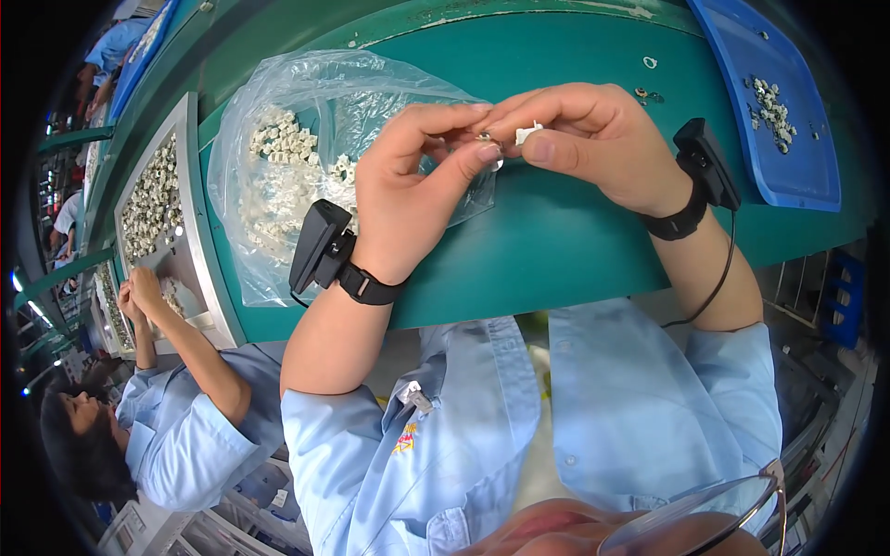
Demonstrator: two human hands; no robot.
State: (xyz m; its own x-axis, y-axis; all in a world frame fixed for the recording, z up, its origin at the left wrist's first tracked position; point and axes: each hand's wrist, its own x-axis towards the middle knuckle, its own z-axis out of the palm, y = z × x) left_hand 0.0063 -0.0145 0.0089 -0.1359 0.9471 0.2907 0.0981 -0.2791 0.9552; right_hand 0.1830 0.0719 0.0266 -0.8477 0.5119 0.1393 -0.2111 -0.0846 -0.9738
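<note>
Above the green bench top, my left hand (406,190) and my right hand (607,139) meet with fingertips nearly touching. Between thumb and forefinger, the left one pinches a small shiny metal part (484,136). The right one grips a small white plastic piece (527,134) with its thumb and fingers. Both parts are partly covered by fingers, so I cannot tell whether they touch. Beside my left wrist lies a clear plastic bag (371,79) with many small white plastic pieces (283,139) inside.
A blue tray (797,181) at the right holds a small heap of parts. A white ring (650,62) and a few small metal bits (649,95) lie near it. At the left, a co-worker (195,435) handles parts by a metal-framed tray (192,139).
</note>
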